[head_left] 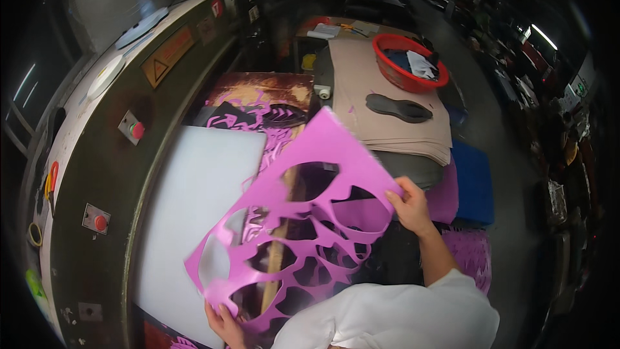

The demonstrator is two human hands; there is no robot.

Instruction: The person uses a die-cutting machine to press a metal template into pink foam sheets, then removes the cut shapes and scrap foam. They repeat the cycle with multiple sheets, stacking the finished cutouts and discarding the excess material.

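Observation:
A pink sheet (310,143) with several large cut-out holes hangs tilted between my two hands, over the right edge of a white cutting board (200,174). My left hand (224,324) pinches its lower left corner, close to my body. At the sheet's right edge my right hand (411,205) grips with the thumb on top. Through the holes I can see the board, a wooden strip and pink scraps. What lies directly under the sheet is partly hidden.
A dark green machine beam (116,174) with red buttons runs along the left. Pink scraps (239,115) lie beyond the board. At the far right are a stack of beige sheets (400,132), a grey sole-shaped piece (398,108) and a red basin (395,77). A blue block (473,181) stands beside them.

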